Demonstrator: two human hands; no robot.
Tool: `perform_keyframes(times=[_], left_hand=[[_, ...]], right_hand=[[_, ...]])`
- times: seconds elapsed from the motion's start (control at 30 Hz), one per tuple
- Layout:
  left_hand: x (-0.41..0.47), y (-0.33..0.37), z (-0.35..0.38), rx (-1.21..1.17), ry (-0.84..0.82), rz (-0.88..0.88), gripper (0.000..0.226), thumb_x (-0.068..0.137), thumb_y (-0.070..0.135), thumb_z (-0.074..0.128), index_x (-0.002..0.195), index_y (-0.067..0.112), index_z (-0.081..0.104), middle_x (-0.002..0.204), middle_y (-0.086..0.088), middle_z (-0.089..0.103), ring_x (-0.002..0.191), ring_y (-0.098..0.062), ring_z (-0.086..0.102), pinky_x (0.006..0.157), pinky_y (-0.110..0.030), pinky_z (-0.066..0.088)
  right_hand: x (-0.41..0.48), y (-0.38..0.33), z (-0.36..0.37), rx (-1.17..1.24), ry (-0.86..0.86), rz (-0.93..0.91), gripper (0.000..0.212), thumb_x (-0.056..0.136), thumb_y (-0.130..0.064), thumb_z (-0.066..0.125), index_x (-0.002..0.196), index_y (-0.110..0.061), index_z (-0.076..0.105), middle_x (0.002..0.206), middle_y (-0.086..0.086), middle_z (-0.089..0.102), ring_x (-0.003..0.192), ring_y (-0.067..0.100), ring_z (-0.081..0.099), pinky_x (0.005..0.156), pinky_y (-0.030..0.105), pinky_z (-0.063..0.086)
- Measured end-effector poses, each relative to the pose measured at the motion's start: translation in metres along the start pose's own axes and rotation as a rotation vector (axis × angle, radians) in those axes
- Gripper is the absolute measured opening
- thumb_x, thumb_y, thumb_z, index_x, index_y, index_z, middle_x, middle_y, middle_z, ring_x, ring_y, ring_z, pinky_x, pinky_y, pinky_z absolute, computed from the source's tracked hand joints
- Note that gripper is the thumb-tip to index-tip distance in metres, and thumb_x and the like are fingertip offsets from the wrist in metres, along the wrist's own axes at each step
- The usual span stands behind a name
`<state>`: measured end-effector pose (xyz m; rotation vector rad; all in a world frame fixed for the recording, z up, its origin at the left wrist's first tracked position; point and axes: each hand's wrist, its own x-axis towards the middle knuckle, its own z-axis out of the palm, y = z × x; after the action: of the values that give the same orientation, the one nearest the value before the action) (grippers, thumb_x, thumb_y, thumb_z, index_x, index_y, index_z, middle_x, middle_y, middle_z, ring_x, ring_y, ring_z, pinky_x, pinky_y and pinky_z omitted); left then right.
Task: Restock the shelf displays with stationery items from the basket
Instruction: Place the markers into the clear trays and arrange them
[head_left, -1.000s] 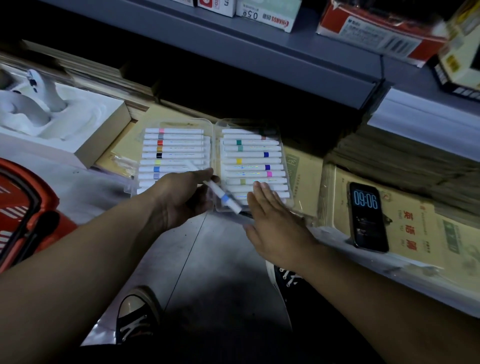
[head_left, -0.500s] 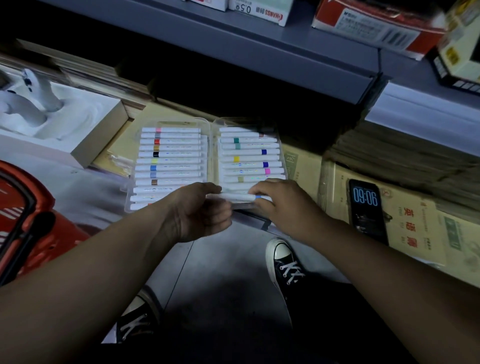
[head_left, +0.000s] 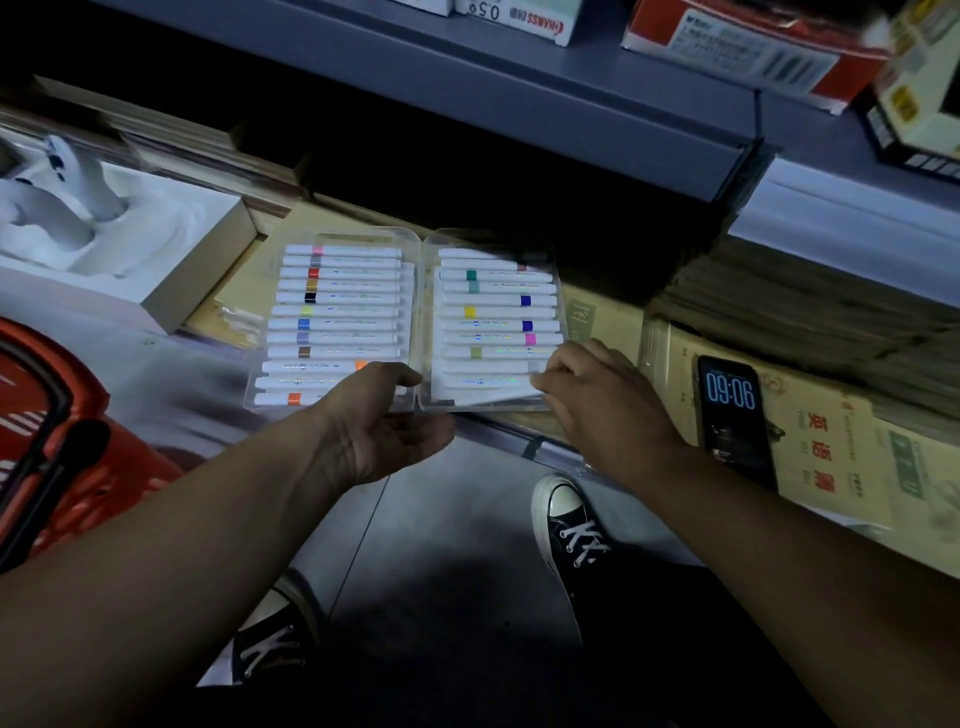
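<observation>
Marker case (head_left: 418, 291), head view: open flat atop packs (head_left: 597, 322) on low shelf, basket (head_left: 62, 441) well left. My right hand (head_left: 608, 410) pinches marker (head_left: 488, 382) in right tray; left hand (head_left: 384, 421) slack, empty, thumb by hinge. My read: light, stiff, slick, brittle plastic; loose markers roll. Close, then lift by long edges.

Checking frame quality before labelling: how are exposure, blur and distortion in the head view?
Head view: dim overall, with the lower corners falling to near black, yet the marker case and the lit phone screen read clearly. Head view: the boxes up top and the red basket are motion-smeared. Head view: the wide-angle lens bows the grey shelf edge. No strong glare.
</observation>
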<state>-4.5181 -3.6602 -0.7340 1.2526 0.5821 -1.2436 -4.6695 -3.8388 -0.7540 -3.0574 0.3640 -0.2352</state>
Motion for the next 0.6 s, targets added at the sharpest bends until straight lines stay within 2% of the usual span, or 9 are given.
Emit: perform_keyframes(times=[0.1, 0.2, 0.3, 0.4, 0.6], left_hand=[[0.001, 0.003, 0.002, -0.043, -0.01, 0.021, 0.018, 0.097, 0.005, 0.05, 0.102, -0.011, 0.054, 0.112, -0.035, 0.066, 0.112, -0.04, 0.067, 0.1, -0.046, 0.053], [0.003, 0.003, 0.003, -0.053, -0.046, 0.037, 0.02, 0.097, 0.002, 0.05, 0.11, -0.012, 0.054, 0.112, -0.037, 0.066, 0.111, -0.041, 0.068, 0.099, -0.046, 0.055], [0.006, 0.002, 0.006, -0.08, -0.07, 0.055, 0.028, 0.095, -0.001, 0.05, 0.121, -0.01, 0.053, 0.117, -0.035, 0.066, 0.105, -0.04, 0.071, 0.087, -0.046, 0.06], [0.006, 0.0, 0.009, -0.087, -0.092, 0.055, 0.031, 0.095, -0.003, 0.049, 0.124, -0.011, 0.054, 0.121, -0.033, 0.065, 0.104, -0.039, 0.072, 0.075, -0.045, 0.063], [0.005, -0.004, 0.019, -0.064, -0.08, 0.07, 0.014, 0.095, -0.008, 0.043, 0.1, -0.006, 0.056, 0.109, -0.029, 0.064, 0.099, -0.037, 0.071, 0.084, -0.044, 0.059]], right_hand=[[0.001, 0.0, 0.001, -0.077, -0.012, 0.01, 0.026, 0.069, -0.006, 0.082, 0.089, -0.02, 0.074, 0.086, -0.003, 0.059, 0.083, 0.023, 0.055, 0.07, 0.032, 0.044], [0.001, 0.002, 0.0, -0.124, -0.045, 0.032, 0.034, 0.064, 0.0, 0.078, 0.094, -0.017, 0.073, 0.09, -0.001, 0.06, 0.087, 0.024, 0.056, 0.071, 0.032, 0.045], [-0.001, 0.001, 0.002, -0.094, -0.053, 0.076, 0.048, 0.056, 0.011, 0.069, 0.099, -0.009, 0.071, 0.096, 0.004, 0.063, 0.092, 0.029, 0.059, 0.069, 0.032, 0.049], [-0.002, -0.003, 0.002, -0.095, -0.039, 0.067, 0.05, 0.055, 0.014, 0.061, 0.101, -0.003, 0.07, 0.096, 0.01, 0.064, 0.092, 0.032, 0.062, 0.066, 0.034, 0.052], [0.0, -0.009, 0.004, -0.095, -0.069, 0.025, 0.044, 0.06, 0.011, 0.057, 0.101, -0.002, 0.069, 0.099, 0.011, 0.065, 0.094, 0.034, 0.063, 0.069, 0.036, 0.053]])
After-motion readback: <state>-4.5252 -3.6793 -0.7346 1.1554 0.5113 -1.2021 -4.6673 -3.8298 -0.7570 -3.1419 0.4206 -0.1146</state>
